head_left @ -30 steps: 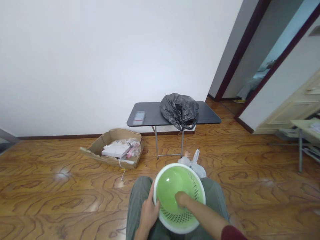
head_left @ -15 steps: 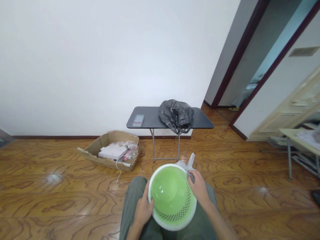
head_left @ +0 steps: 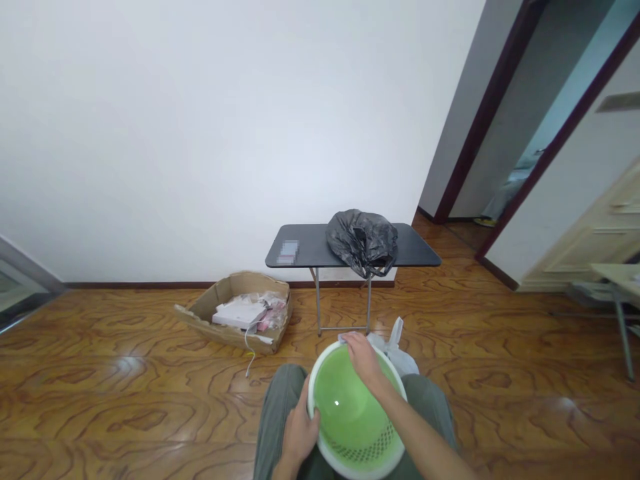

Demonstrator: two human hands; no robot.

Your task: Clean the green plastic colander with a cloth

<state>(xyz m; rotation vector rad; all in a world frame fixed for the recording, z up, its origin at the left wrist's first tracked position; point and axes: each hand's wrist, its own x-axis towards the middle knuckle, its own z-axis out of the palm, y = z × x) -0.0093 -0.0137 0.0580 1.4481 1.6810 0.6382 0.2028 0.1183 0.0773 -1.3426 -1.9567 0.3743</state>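
A round green basket (head_left: 350, 413) with a white rim and a perforated wall rests on my lap. My left hand (head_left: 301, 427) grips its left rim, fingers curled round the edge. My right hand (head_left: 364, 359) lies over the far rim, fingers bent down on a pale cloth-like thing that I cannot make out. A white plastic bag (head_left: 397, 350) lies on the floor just past the basket.
A dark folding table (head_left: 300, 250) stands at the wall with a black rubbish bag (head_left: 363, 241) on it. An open cardboard box (head_left: 235, 310) of papers sits on the wooden floor to the left. A doorway opens at the right, beside another table (head_left: 617, 277).
My right hand came out of the basket's inside, went to its right rim, then moved to the far rim. The left hand kept its grip.
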